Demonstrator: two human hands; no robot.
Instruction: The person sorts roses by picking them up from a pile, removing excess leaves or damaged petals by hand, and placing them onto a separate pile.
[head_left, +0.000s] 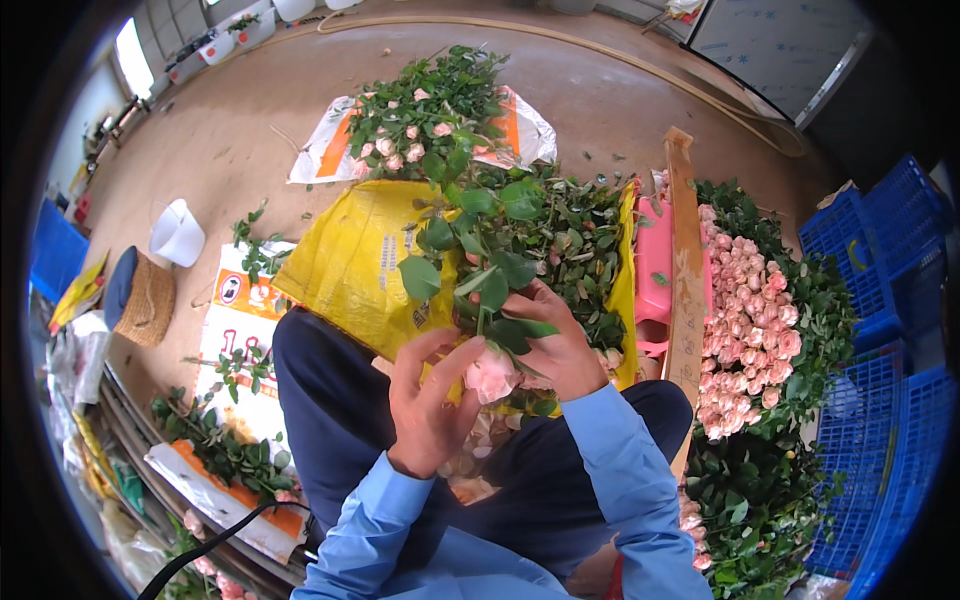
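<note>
A pink rose (491, 373) hangs head down between my hands, its leafy stem (484, 247) pointing away from me. The fingers of my left hand (435, 397) are at the side of the bloom. My right hand (551, 341) closes on the stem and leaves just beyond the flower head. Under the stem, a yellow woven plastic sack (360, 255) lies spread across my knees, with cut leaves and stems (577, 240) heaped on its right part. Loose petals (480, 442) lie between my legs.
Beside my right knee stand a wooden board (682, 262) and a pink plastic container (654, 262). Beyond them are massed pink roses (750, 315) and blue crates (847, 262). More roses (431, 112) lie on a sack ahead. A white bucket (178, 234) and woven basket (146, 300) stand left.
</note>
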